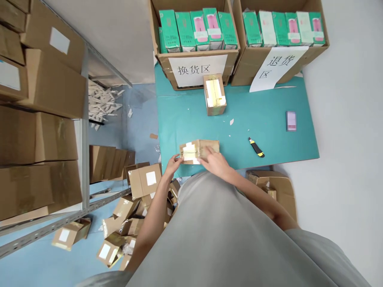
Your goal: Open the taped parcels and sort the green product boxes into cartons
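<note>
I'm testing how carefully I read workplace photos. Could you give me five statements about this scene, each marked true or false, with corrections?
1. The left hand and right hand both touch the small carton near the table's front edge. True.
2. The utility knife lies to the left of that carton. False: the utility knife lies to its right.
3. A second taped carton stands on the table, farther from the person. True.
4. Green packs fill only one large open box. False: two large open boxes hold green packs.
5. Loose cartons lie on the floor left of the table. True.
</note>
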Available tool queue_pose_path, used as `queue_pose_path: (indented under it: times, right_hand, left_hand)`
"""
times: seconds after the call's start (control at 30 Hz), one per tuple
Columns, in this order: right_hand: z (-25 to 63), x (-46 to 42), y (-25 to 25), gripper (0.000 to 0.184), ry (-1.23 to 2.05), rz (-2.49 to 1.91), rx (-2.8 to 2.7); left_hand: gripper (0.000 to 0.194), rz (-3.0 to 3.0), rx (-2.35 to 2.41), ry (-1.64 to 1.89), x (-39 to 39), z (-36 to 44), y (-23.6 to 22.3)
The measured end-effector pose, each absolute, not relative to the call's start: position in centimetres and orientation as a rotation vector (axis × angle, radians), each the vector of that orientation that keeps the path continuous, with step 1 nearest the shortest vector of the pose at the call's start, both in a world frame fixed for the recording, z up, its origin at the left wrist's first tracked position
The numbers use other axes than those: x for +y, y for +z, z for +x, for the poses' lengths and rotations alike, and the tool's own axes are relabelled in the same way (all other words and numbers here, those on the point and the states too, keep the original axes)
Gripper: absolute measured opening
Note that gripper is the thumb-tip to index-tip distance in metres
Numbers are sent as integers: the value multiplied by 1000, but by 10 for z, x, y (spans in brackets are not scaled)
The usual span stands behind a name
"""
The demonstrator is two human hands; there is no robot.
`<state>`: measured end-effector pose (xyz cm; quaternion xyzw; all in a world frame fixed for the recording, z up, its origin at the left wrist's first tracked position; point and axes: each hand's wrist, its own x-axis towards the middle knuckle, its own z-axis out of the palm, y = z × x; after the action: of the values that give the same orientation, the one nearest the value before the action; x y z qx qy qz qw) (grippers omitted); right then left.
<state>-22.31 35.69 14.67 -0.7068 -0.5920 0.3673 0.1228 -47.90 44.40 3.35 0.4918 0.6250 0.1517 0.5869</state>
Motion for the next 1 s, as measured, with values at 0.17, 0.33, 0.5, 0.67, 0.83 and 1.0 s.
queue_pose_path:
  times: [0.17,0.33,0.5,0.67,0.83,1.0]
  right_hand:
    - [-144,337,116,57,1106,-2421,-1424]
    - [-107,326,87,35,1154,-2422,-1195]
    - [-89,320,75,33,1150,-2373,-1164]
    - [-71,326,63,31,1232,-2265,-1138]
    - [-44,376,57,49,1179,-2238,-1036]
    - [-27,483,64,65,1143,-2077,-922]
  left_hand:
    - [57,1070,1368,263,438,-436,33]
    - [36,1190,1387,195,441,-391,39]
    - [26,1352,1353,77,447,-386,52]
    - [26,1472,1317,-207,453,-390,53]
    - [61,1432,1508,-6,494,-371,49]
    - [81,1412,1516,298,572,-305,60]
